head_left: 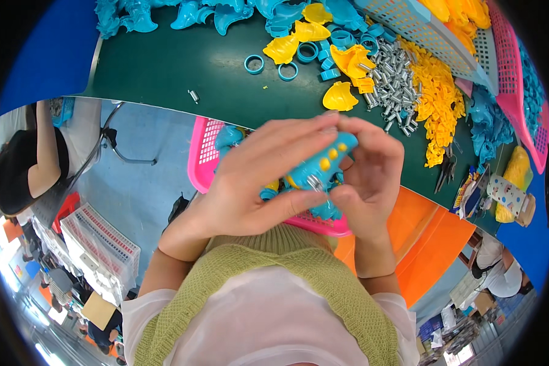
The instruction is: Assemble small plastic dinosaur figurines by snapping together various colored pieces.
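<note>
A teal plastic toy part (323,160) with yellow spots sits between my two hands, in front of my chest. My left hand (244,174) covers its upper left side, with the fingers laid over the top and the thumb below. From the other side, the curled fingers and thumb of my right hand (375,171) grip it. A small shiny metal piece (315,183) shows at the part's lower edge, near my left thumb; how it is fixed is hidden. Beneath my hands, a pink basket (199,155) holds more teal and yellow parts, largely covered by my hands.
On the green table (165,67) lie teal rings (254,64), yellow shells (340,96), a heap of metal cylinders (393,85) and small yellow pieces (436,104). Pliers (446,171) lie near the edge. Grey (433,43) and pink baskets (511,79) stand at right. Other people sit nearby.
</note>
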Demonstrator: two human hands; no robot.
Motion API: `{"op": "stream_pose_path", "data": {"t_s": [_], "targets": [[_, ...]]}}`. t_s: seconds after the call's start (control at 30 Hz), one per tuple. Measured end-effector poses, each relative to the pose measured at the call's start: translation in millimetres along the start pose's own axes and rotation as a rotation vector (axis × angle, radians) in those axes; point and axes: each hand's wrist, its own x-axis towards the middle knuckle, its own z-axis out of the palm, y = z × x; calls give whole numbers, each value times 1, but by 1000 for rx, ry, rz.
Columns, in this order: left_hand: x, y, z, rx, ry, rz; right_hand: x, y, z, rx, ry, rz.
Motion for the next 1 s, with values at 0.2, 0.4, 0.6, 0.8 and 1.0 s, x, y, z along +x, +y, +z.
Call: {"op": "stream_pose_path", "data": {"t_s": [0.2, 0.4, 0.6, 0.8, 1.0], "targets": [[0, 5, 7, 25, 68, 85, 5, -3, -9, -135, -96, 14], [-6, -2, 6, 33, 184, 80, 10, -7, -9, -412, -174, -97], [-7, 0, 4, 153, 158, 101, 5, -1, -6, -487, -139, -126], [-12, -5, 7, -75, 194, -24, 10, -3, 0, -492, -178, -78], [-14, -10, 0, -165, 165, -21, 5, 1, -5, -146, -190, 56]]}}
